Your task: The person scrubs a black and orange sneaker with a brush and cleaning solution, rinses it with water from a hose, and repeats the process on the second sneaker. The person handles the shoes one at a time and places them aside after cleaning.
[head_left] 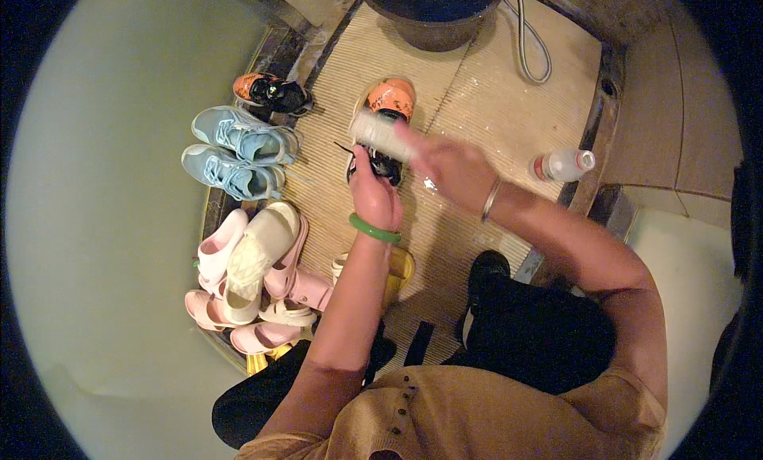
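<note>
An orange and black sneaker (391,96) lies over the ribbed floor in front of me, its orange toe pointing away. My left hand (374,189), below a green bangle, grips the shoe at its heel end, with the thumb along the side. In my right hand (450,165) is a pale, motion-blurred brush-like object (378,132), held across the middle of the shoe; its exact kind cannot be told. A bit of white foam or water shows by the right hand. The matching orange and black sneaker (271,93) rests at the upper left.
Light blue sneakers (235,135) and a pile of pink and cream clogs and slippers (262,245) line the left edge. A dark basin (438,19) and a looped metal hose (524,49) are at the top. A plastic bottle (560,165) lies to the right. Yellow footwear (402,272) is partly behind my left forearm.
</note>
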